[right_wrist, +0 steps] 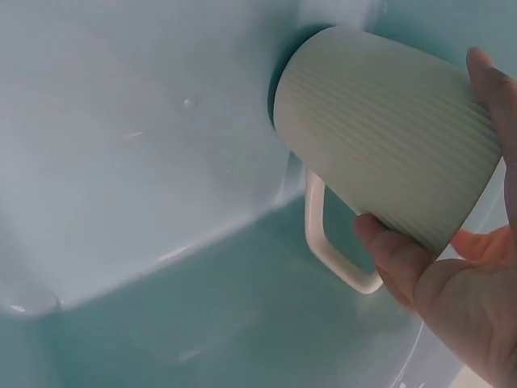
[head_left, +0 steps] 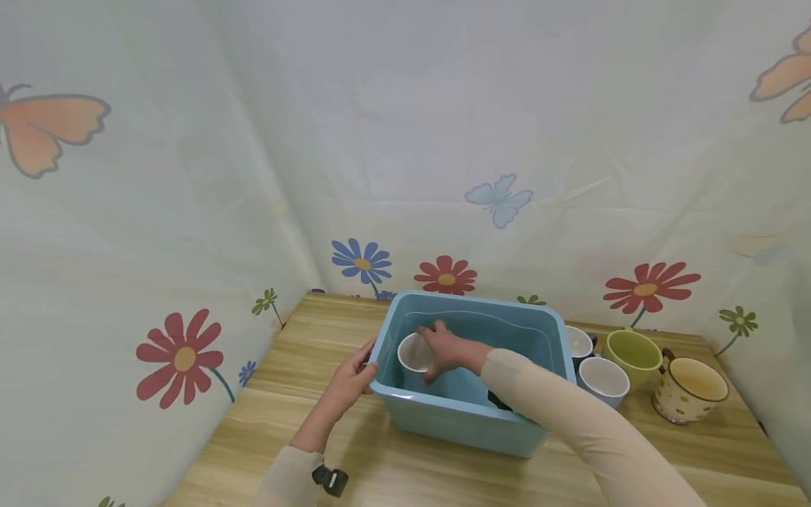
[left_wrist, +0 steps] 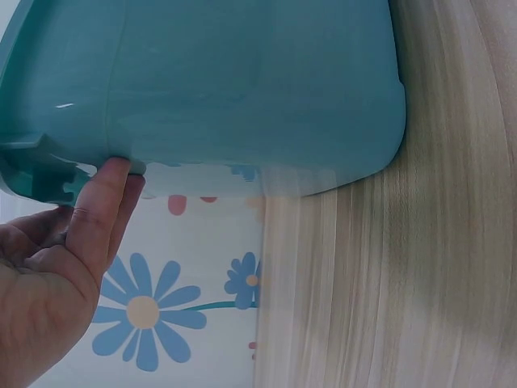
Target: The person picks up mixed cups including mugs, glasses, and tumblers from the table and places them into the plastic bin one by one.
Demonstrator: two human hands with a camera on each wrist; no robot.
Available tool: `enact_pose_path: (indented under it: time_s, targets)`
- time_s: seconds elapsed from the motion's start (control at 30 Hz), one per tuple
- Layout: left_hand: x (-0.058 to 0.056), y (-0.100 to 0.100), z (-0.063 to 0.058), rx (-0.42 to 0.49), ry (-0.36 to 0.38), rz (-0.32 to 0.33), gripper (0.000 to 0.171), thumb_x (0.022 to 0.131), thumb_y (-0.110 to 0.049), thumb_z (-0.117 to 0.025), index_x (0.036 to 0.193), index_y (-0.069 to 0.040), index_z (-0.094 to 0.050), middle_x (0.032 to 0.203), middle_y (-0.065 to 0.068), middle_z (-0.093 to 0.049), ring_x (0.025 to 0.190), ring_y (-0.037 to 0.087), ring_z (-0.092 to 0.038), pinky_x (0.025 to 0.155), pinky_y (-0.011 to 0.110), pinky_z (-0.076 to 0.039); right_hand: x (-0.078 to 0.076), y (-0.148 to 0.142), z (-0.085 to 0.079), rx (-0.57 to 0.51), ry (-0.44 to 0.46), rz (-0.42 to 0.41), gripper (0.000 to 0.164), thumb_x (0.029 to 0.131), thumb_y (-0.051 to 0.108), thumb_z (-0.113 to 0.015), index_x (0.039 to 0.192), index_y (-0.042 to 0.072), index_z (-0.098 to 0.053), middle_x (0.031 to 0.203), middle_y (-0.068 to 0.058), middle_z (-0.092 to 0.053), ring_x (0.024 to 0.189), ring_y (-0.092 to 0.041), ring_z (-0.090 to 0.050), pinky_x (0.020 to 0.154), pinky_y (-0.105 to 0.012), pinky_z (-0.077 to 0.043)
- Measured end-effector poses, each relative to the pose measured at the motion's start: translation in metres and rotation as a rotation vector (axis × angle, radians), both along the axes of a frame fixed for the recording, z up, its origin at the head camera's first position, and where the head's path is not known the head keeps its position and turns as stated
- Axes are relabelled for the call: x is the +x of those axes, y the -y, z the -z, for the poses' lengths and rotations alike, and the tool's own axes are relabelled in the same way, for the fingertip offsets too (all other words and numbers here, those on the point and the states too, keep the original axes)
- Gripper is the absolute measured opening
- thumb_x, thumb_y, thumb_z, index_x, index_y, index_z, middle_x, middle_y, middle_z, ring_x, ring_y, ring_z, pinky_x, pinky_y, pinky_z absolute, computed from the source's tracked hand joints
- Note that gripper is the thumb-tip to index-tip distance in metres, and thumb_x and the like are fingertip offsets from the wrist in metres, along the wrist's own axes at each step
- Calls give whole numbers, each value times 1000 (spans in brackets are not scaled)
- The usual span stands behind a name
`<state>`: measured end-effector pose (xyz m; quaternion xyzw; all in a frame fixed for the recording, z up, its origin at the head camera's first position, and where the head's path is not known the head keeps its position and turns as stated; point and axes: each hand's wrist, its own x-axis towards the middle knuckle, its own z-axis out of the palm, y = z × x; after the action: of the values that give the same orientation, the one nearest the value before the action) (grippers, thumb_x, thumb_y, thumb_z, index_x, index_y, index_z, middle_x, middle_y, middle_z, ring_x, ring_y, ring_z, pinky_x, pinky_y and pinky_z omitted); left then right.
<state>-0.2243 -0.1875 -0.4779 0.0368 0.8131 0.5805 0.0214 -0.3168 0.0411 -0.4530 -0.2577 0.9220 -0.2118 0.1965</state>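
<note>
A light blue plastic bin (head_left: 465,426) stands on the wooden table. My left hand (head_left: 350,380) holds its left rim near the front corner, thumb over the lip; in the left wrist view the hand's fingers (left_wrist: 101,206) press up under that lip from outside. Inside the bin, at its left end, my right hand (head_left: 448,351) grips a white ribbed mug (right_wrist: 380,129) around its rim. The mug is upright in the head view, its base close to the bin floor (right_wrist: 145,145). Its handle (right_wrist: 323,242) points toward a bin wall, beside my thumb or finger.
Right of the bin stand several mugs: a white-lined dark one (head_left: 578,343), a white-lined blue one (head_left: 603,380), a green one (head_left: 633,355) and a cream patterned one (head_left: 690,391). A flower-printed curtain (head_left: 443,141) closes off the back and left of the table (head_left: 317,317).
</note>
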Motion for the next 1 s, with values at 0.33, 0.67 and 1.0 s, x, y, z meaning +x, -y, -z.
enact_pose_path:
  time_s: [0.33, 0.67, 1.0]
  targets:
    - [1, 0, 2, 11, 7, -1, 58, 101, -11, -52, 157, -7, -40, 138, 29, -59, 104, 26, -66, 75, 35, -61, 2, 7, 6, -8, 28, 91, 106, 73, 34, -93, 156, 11, -33, 143, -19, -39, 126, -36, -48, 107, -53, -51]
    - [1, 2, 2, 5, 15, 6, 58, 101, -13, -52, 158, -7, -39, 144, 29, -56, 109, 30, -65, 76, 36, -62, 9, 10, -3, 11, 9, 83, 104, 74, 39, -91, 155, 9, -32, 146, -19, -40, 129, -37, -46, 108, -55, -50]
    - [-1, 2, 4, 6, 13, -1, 58, 101, -12, -52, 157, -7, -39, 141, 29, -58, 108, 29, -66, 74, 33, -60, 4, 6, -9, 65, 54, 28, 106, 77, 30, -90, 160, 10, -27, 149, -20, -40, 132, -36, -45, 111, -55, -47]
